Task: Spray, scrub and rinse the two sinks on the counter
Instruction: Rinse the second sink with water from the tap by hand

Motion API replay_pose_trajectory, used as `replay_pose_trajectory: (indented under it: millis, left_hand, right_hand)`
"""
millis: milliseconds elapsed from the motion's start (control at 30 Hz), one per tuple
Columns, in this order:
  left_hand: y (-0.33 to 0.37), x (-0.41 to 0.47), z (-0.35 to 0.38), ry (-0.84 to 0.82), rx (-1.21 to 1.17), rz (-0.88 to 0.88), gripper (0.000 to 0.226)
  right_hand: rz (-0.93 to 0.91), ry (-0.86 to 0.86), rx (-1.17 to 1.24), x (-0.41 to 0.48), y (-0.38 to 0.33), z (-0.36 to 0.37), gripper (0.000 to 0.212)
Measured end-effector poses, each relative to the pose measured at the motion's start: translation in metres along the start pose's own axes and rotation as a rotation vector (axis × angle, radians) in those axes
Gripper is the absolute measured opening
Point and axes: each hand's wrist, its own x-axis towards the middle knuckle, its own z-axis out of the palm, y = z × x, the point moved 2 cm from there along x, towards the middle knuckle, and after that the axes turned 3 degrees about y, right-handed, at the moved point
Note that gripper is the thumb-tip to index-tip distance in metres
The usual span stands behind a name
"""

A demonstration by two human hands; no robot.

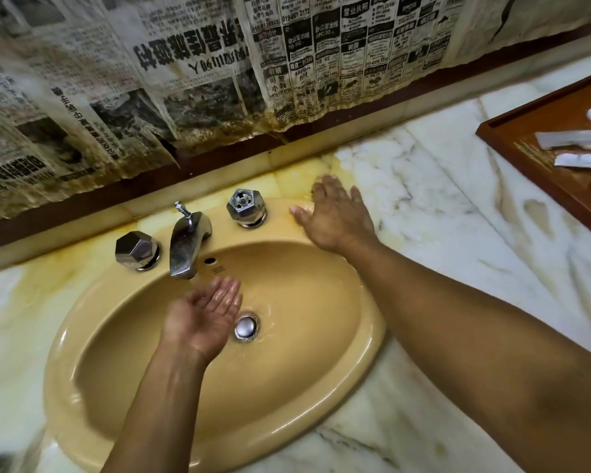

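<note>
A mustard-yellow oval sink [123,363] is set into a white marble counter [458,233]. Its chrome faucet [186,244] stands between a left knob [135,250] and a right knob [246,207]. My left hand [203,317] is cupped palm up, wet, under the spout and just left of the chrome drain plug [246,326]. My right hand [335,213] lies flat with spread fingers on the sink's far right rim, beside the right knob. Neither hand holds anything. Only one sink is in view.
Stained newspaper [185,80] covers the wall behind the sink above a dark brown strip. A wooden tray [533,155] with white sachets sits at the counter's far right. Yellow stains spread over the marble around the sink.
</note>
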Motion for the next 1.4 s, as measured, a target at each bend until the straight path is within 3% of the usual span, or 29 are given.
replay_pose_trajectory:
  millis: [133, 233, 300, 433, 667, 767, 867, 1033, 1133, 1233, 1333, 1400]
  left_hand:
    - [0.016, 0.01, -0.02, 0.084, -0.056, -0.004, 0.033]
    - [0.017, 0.015, -0.011, 0.124, -0.111, -0.058, 0.039]
    - [0.01, 0.011, 0.007, 0.075, -0.192, -0.123, 0.049]
    - [-0.005, -0.006, 0.037, -0.23, -0.35, -0.211, 0.075]
    - [0.011, 0.009, -0.003, -0.032, -0.386, -0.104, 0.061]
    - [0.013, -0.002, 0.011, -0.115, -0.276, -0.085, 0.071]
    - [0.013, -0.014, 0.03, -0.278, -0.343, -0.129, 0.08]
    - [0.012, -0.005, 0.018, -0.28, -0.381, -0.072, 0.081]
    - [0.006, -0.019, 0.007, -0.361, -0.243, -0.03, 0.082]
    - [0.002, -0.025, -0.022, -0.259, 0.096, 0.092, 0.07]
    - [0.003, -0.03, -0.073, 0.067, 0.932, 0.477, 0.04]
    - [0.004, -0.032, -0.114, 0.178, 1.543, 0.716, 0.032]
  right_hand:
    - [-0.158, 0.04, -0.066, -0.046, 0.01, 0.009, 0.093]
    - [-0.174, 0.081, -0.119, -0.066, 0.013, 0.018, 0.089]
    - [-0.17, 0.121, -0.141, -0.073, 0.008, 0.024, 0.086]
    - [-0.194, 0.111, -0.169, -0.078, 0.003, 0.03, 0.083]
    - [-0.202, 0.146, -0.186, -0.071, 0.001, 0.032, 0.079]
    - [-0.2, 0.161, -0.183, -0.071, 0.002, 0.032, 0.078]
    - [-0.21, 0.155, -0.175, -0.071, 0.002, 0.033, 0.08]
    - [-0.232, 0.078, -0.196, -0.071, -0.005, 0.027, 0.081]
    - [-0.4, 0.013, -0.243, -0.049, -0.021, 0.022, 0.085]
    - [-0.5, -0.024, -0.263, -0.013, -0.033, 0.012, 0.091]
    - [-0.456, -0.03, -0.235, 0.005, -0.037, 0.005, 0.105]
    - [-0.397, -0.024, -0.211, 0.004, -0.039, 0.005, 0.113]
